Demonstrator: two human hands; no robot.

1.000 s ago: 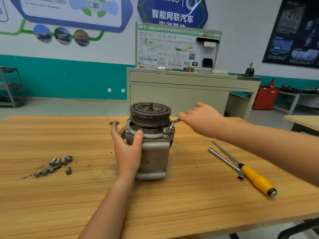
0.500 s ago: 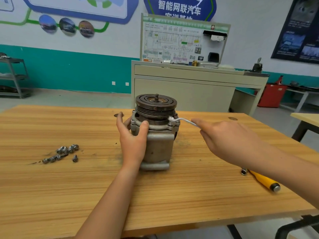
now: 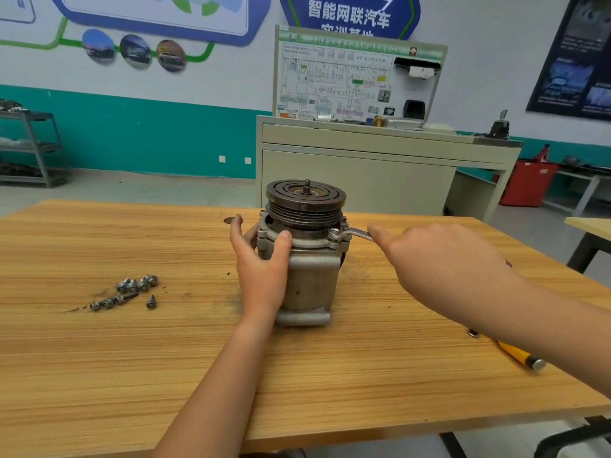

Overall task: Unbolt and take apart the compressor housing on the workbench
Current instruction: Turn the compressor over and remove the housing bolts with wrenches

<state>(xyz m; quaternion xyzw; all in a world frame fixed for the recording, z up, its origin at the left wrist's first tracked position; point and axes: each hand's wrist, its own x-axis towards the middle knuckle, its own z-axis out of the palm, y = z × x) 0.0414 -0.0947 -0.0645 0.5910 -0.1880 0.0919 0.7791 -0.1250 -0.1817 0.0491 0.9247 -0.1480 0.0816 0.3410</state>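
Left hand (image 3: 261,266): reaches in from the near edge, forearm angled up toward mid-table (image 3: 330,375); clasps the compressor housing (image 3: 310,276) on its left flank, thumb pressed on the front just under the flange, fingers wrapped round the far side.
Right hand (image 3: 439,262): enters from the right, back of hand up; grasps the wrench (image 3: 356,233) handle, index finger laid along it.
Wrench: roughly level, head seated at the right front flange ear, handle pointing right.
Compressor housing: stands upright at mid-table, long axis vertical, pulley (image 3: 305,201) and shaft stub (image 3: 307,185) facing up.
Loose bolts (image 3: 132,290): clustered on the table, well apart to the left.
Yellow-handled tool (image 3: 515,353): lies at right, partly hidden under the right forearm.
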